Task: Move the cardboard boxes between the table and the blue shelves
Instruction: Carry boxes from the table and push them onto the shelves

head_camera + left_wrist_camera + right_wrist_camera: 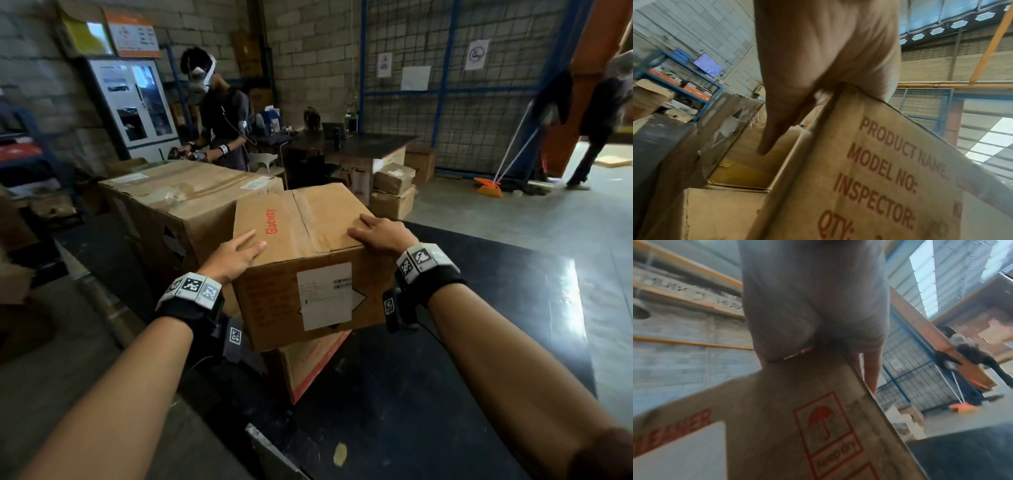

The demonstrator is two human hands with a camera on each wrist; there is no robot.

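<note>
A brown cardboard box (308, 233) printed "Glodway" sits on a lower box (308, 363) with red print, on the black table (445, 342). My left hand (236, 255) lies on its near left top corner, fingers straight on the lid. In the left wrist view the corner of the box (879, 178) sits in the web of that hand (818, 48), thumb pointing down. My right hand (380, 234) covers the near right corner, fingers spread flat on the top flap. In the right wrist view that hand (813, 296) straddles the box (777, 418) edge. Blue shelves (680, 68) stand to the left.
A long taped carton (178, 195) lies just left of the box. Behind it a person (222, 116) with a headset works near a dark desk (359, 144). Small boxes (394, 192) are stacked on the floor. Another person (596, 113) and an orange broom (488, 188) are far right.
</note>
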